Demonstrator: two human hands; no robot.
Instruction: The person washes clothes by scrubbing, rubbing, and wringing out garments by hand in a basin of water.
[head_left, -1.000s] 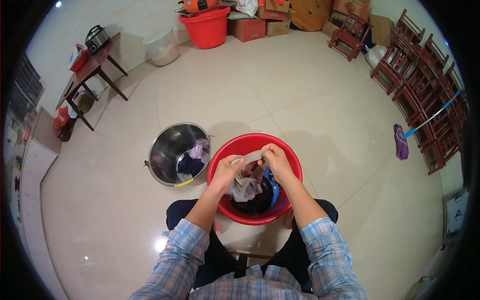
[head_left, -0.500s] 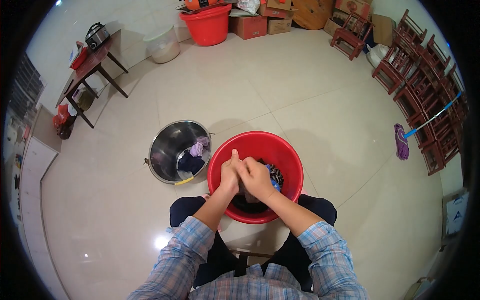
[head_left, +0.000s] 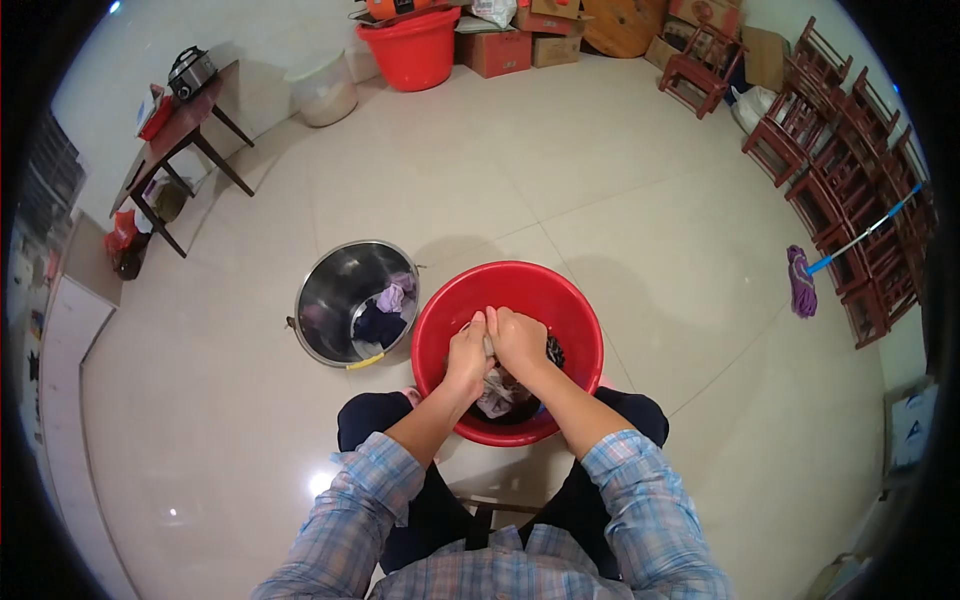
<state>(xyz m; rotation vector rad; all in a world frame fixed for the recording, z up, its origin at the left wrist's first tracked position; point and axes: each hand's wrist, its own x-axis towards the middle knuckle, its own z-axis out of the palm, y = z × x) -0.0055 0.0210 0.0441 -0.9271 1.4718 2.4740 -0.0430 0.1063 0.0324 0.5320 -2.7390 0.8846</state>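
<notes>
Both hands are together over the red basin (head_left: 560, 290) between my knees. My left hand (head_left: 468, 355) and my right hand (head_left: 519, 343) are closed on a light grey cloth (head_left: 495, 396), which hangs down between them into the basin. Its exact kind does not show. Under the hands lie other fabrics, among them a black-and-white patterned cloth (head_left: 554, 350); my hands and forearms hide most of them. Close on the left stands a steel bucket (head_left: 335, 290) holding a lilac cloth (head_left: 391, 297) and a dark navy cloth (head_left: 378, 325).
A purple-headed mop (head_left: 801, 283) leans against stacked wooden chairs (head_left: 840, 190) on the right. Along the back are a large red tub (head_left: 410, 52), a whitish bucket (head_left: 325, 95) and cardboard boxes (head_left: 494, 54). A small table (head_left: 185, 125) bears a cooker (head_left: 193, 72).
My hands have turned from being clasped to gripping side by side, slightly lower. More of the light grey cloth now shows below them.
</notes>
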